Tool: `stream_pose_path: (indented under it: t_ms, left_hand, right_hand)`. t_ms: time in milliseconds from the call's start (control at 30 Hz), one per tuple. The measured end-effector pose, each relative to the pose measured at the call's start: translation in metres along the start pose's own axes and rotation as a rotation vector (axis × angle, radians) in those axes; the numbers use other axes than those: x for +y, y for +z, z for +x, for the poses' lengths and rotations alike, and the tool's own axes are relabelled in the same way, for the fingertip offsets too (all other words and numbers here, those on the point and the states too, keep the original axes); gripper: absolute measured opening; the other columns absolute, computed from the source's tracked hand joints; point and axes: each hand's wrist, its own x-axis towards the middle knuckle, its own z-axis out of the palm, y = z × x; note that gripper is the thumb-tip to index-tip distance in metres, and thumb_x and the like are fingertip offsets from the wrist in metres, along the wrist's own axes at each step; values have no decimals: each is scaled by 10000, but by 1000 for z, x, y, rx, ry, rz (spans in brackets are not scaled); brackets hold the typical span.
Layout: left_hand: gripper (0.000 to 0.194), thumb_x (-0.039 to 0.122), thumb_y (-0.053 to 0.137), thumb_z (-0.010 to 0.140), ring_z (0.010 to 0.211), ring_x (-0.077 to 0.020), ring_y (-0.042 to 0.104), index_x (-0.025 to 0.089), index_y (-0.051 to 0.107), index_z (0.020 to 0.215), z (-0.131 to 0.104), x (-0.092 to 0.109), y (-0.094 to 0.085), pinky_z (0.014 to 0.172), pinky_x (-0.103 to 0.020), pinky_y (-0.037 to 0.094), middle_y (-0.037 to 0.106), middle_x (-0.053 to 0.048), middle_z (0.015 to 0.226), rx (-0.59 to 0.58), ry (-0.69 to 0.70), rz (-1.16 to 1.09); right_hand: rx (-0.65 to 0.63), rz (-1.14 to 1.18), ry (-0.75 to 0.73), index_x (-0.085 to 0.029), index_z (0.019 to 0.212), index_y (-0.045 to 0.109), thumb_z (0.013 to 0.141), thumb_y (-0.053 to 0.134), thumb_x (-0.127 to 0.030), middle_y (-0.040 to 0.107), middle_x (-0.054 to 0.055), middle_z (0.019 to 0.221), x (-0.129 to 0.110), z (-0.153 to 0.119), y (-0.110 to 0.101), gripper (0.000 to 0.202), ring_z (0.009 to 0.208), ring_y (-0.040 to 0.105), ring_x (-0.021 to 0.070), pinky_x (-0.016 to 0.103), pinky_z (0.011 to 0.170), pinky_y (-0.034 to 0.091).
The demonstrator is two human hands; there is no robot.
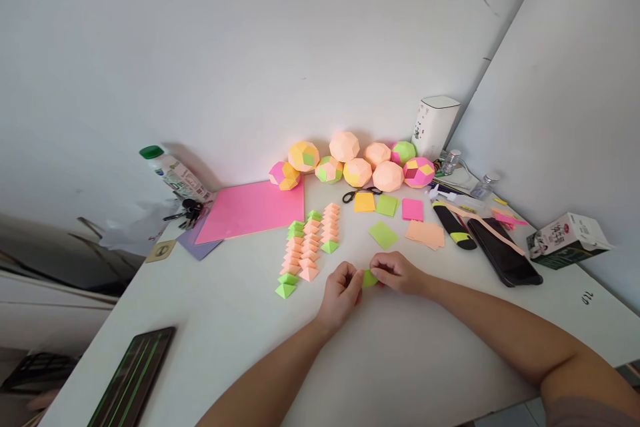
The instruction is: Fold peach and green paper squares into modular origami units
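Observation:
Pinched between both hands is a small green piece of paper (369, 278), partly covered by fingers. My left hand (342, 292) closes on its left side, and my right hand (399, 273) grips the right. Left of them stand rows of folded paper units, peach ones (309, 273) and green ones (285, 290). Just beyond the hands lies a loose green sheet (383, 234). Behind it are small stacks of yellow paper (365, 201), green paper (387, 205) and pink paper (413, 209), with peach sheets (425, 234) to the right.
Faceted paper balls (388, 176) line the wall, with scissors (349, 196) in front. A pink sheet (250, 210), keys (191, 212) and a bottle (175, 170) sit left. A tablet (133, 377) lies near left. Rightward are a utility knife (454, 225), phone (503, 251) and milk carton (565, 240).

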Motion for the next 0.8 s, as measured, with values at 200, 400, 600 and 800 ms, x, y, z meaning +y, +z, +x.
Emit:
stream_pose_path:
  t_ms: [200, 400, 600, 800]
  left_hand:
    - [416, 489, 460, 841, 383, -65, 308, 196, 343, 569, 0, 2, -1, 424, -204, 248, 412, 66, 393, 1, 30, 70]
    - [472, 499, 377, 880, 401, -87, 372, 191, 367, 521, -1, 6, -1, 462, -225, 322, 470, 28, 405, 108, 48, -4]
    - [443, 535, 429, 842, 453, -107, 463, 154, 563, 660, -2, 7, 0, 457, -228, 350, 552, -6, 528, -13, 25, -4]
    - [371, 505, 468, 835, 426, -90, 423, 169, 535, 692, 1, 7, 0, 459, -220, 341, 557, 19, 537, 10, 2, 54]
  right_hand:
    - [-15, 54, 7, -169, 719, 466, 851, 477, -258, 526, -15, 576, -1, -1, -1, 160, 512, 498, 110, 211, 483, 371]
    - [76, 35, -42, -172, 755, 480, 872, 472, -282, 540, -11, 590, 2, 0, 2, 161, 510, 516, 107, 217, 495, 413]
    - [317, -405, -396, -180, 747, 553, 854, 496, -215, 598, 20, 620, 8, -1, 9, 127, 500, 501, 110, 224, 473, 404]
    - [304, -715, -662, -189, 877, 593, 877, 450, -148, 674, 69, 775, 12, 0, 5, 148, 627, 609, 143, 246, 554, 476]
